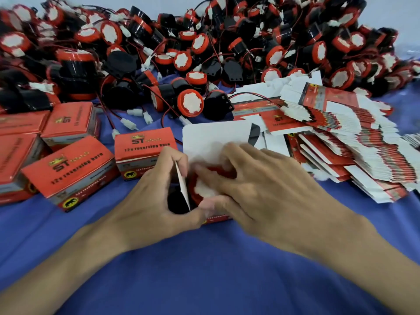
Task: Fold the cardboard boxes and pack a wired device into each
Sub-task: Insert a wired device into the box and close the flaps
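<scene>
An open red-and-white cardboard box point(204, 139) stands on the blue cloth in the middle, its white lid flap raised at the back. Inside it sits a red-and-black wired horn point(200, 189) with a white face. My left hand point(154, 196) grips the box's left side, thumb and fingers around a white side flap. My right hand point(256, 180) lies over the box, its fingers curled onto the horn; they are blurred. A big heap of loose horns point(193, 48) with red and black wires fills the back.
Several closed red boxes point(68, 169) stand at the left, one point(145, 151) just behind my left hand. A fanned stack of flat unfolded boxes point(345, 142) lies at the right. Blue cloth point(204, 269) covers the table toward me.
</scene>
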